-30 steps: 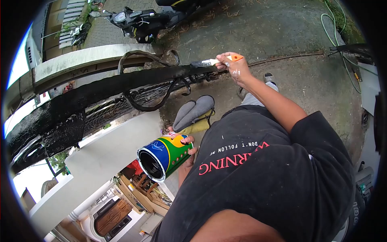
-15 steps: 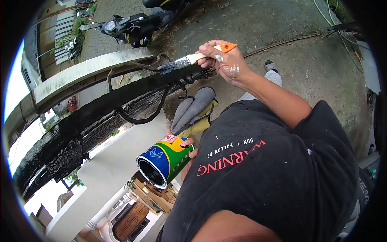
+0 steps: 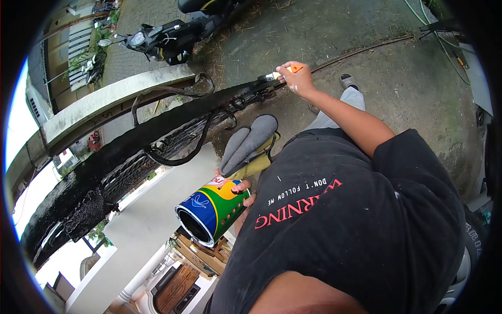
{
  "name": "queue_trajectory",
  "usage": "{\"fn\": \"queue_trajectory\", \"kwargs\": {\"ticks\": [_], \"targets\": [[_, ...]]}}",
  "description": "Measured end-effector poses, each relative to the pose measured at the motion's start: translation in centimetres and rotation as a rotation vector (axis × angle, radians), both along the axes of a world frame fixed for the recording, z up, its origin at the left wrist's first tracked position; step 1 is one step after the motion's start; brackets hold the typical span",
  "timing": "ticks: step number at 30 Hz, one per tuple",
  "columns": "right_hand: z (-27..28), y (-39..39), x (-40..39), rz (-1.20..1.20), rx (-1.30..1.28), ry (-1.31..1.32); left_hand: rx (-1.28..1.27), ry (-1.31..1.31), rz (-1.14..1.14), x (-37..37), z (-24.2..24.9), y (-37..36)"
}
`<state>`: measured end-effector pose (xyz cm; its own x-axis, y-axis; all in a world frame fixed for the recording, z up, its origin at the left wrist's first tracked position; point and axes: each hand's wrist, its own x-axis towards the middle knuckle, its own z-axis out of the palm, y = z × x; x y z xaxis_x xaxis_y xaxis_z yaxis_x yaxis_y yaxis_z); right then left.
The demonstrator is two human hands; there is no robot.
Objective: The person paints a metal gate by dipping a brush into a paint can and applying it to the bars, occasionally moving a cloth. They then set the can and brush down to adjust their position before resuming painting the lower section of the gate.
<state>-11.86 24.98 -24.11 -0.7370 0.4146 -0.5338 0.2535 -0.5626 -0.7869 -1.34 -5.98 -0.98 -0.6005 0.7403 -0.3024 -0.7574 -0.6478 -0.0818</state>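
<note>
My right hand (image 3: 296,79) is closed around the handle of a paintbrush (image 3: 272,77), whose dark bristles touch the far part of a black rail (image 3: 172,115). White smears mark the back of this hand. Lower down, my left hand (image 3: 246,194) grips a blue, green and yellow paint can (image 3: 214,206), tilted with its dark open mouth toward the lower left. Part of that hand is hidden behind the can. A folded grey and yellow cloth (image 3: 248,144) lies against the can's upper end. The near end of the rail looks wet and glossy.
Curled black metalwork (image 3: 201,144) and mesh run beneath the rail. Beyond it stand a pale concrete wall (image 3: 115,97) and a parked black motorbike (image 3: 167,39). A green hose (image 3: 444,49) lies at the upper right. Below the can are a white wall and a wooden door.
My right hand has moved away along the rail with the brush, up and to the right in view. My left hand and the can have hardly moved.
</note>
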Motion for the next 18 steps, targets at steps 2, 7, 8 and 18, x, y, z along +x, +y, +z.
{"fn": "queue_trajectory", "kwargs": {"ticks": [2, 7, 8, 18], "targets": [[3.6, -0.5, -0.5, -0.006, -0.194, 0.099, 0.001, -0.002, -0.005, 0.0, 0.1, 0.0], [9.7, 0.8, -0.2, -0.036, -0.543, 0.354, -0.006, -0.005, -0.009, -0.3, -0.1, 0.1], [8.9, 1.1, -0.2, -0.027, -0.554, 0.350, -0.007, -0.003, -0.010, -0.4, -0.1, 0.1], [-2.2, -0.3, -1.3, -0.029, -0.111, -0.020, -0.017, 0.016, -0.013, -0.2, 0.6, 1.1]]}}
